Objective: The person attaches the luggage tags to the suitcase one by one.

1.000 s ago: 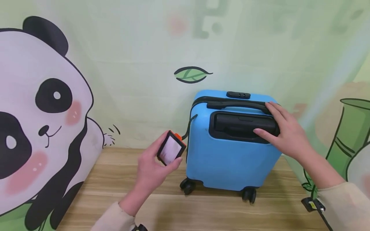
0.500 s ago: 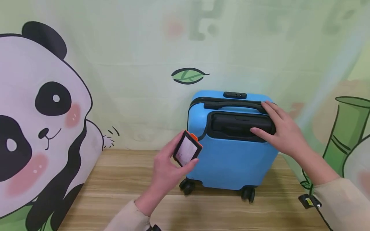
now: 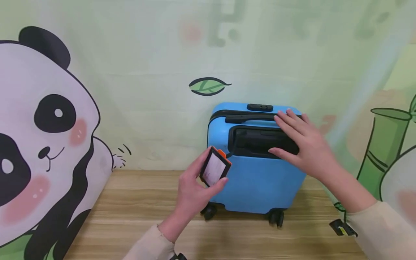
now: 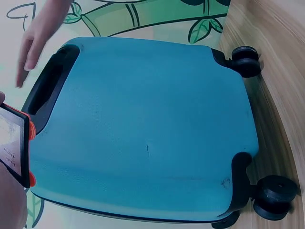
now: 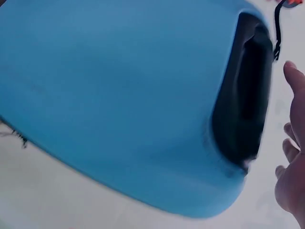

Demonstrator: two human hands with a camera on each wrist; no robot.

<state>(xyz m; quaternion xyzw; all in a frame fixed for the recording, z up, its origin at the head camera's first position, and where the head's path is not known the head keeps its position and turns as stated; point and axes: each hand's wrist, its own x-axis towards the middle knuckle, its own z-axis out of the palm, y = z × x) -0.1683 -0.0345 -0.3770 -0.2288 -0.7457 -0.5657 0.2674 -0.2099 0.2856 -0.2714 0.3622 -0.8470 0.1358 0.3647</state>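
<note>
My left hand (image 3: pixel 194 189) pinches a luggage tag (image 3: pixel 214 169) between thumb and fingers. The tag has a black frame, orange edges and a pale card face. A dark strap (image 5: pixel 278 33) trails from it, free end hanging. Behind the tag stands a blue suitcase (image 3: pixel 256 186), upright on black wheels. My right hand (image 3: pixel 305 144) is over the suitcase's upper right, fingers straight and spread. In the head view it overlaps the black top handle (image 3: pixel 248 118) and the recessed black panel (image 3: pixel 250 141). The right wrist view shows this hand apart from the suitcase.
The suitcase stands on a wood-grain surface (image 3: pixel 130 202). A pale green backdrop (image 3: pixel 146 90) with a printed panda, leaf and bamboo rises behind it and at both sides. A black clip-like piece (image 3: pixel 342 228) lies beside the right sleeve.
My left hand has carried the luggage tag rightward, in front of the suitcase. My right hand has shifted left over the top handle, its fingers straightening. The head view has drifted slightly.
</note>
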